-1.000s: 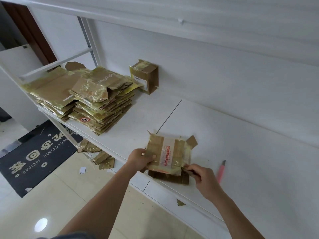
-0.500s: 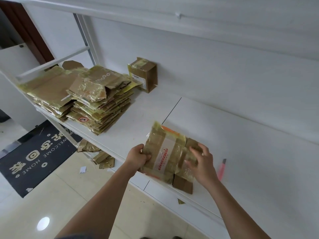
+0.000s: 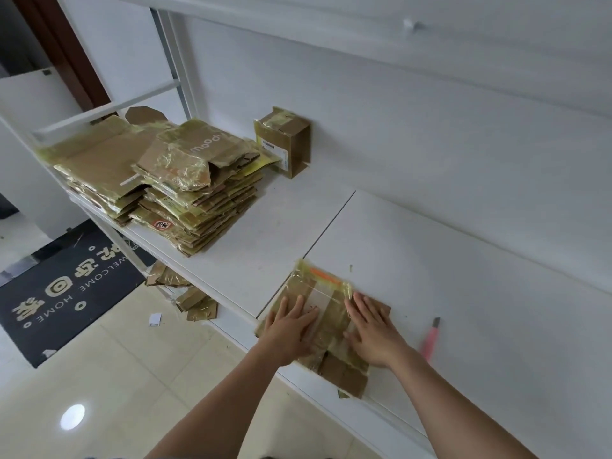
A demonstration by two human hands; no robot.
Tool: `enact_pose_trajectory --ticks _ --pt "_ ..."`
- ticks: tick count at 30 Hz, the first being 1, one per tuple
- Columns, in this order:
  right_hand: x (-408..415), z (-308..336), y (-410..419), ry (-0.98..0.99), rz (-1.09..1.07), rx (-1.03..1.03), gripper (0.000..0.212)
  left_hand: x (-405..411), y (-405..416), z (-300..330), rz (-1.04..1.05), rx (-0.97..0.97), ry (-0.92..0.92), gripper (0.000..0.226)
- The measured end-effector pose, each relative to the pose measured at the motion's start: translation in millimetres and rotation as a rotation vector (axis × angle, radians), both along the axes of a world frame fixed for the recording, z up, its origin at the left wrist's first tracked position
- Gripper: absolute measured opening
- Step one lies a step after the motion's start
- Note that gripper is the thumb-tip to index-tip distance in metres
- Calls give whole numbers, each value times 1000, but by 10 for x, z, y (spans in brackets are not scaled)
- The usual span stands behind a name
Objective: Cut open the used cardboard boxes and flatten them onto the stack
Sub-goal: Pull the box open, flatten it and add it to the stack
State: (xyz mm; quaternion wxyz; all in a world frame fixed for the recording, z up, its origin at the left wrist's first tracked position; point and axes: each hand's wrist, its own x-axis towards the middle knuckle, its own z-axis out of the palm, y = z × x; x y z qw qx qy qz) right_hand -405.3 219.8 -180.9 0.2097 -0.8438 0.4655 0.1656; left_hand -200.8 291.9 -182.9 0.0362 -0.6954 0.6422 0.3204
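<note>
Lowered from mid-air, box (image 3: 318,313) lies flat on worktop (image 3: 463,293); left hand (image 3: 288,329) and right hand (image 3: 372,329) press it, fingers straight, grip wide.

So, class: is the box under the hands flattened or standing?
Flattened: the box lies flat on the shelf under both palms.

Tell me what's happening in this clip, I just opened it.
A person is flattening a cut-open cardboard box on a white shelf. Both the left hand and the right hand press it down with straight fingers. It has not yet gone onto the stack of flattened boxes further left. One small box stands uncut against the wall beside that stack. A pink cutter lies on the shelf, right of the hands.
</note>
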Motion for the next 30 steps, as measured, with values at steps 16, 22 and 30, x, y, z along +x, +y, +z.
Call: enact_pose_trajectory --ticks 16,22,30 --pt "12 4 223 -222 -229 -177 61 156 -202 109 283 -350 -171 60" --pt "-41 -125 177 -381 -99 -76 50 -81 -59 -60 116 -159 -5 73" --pt "21 -233 194 35 14 -135 75 -152 -2 -204 61 -151 -181 93"
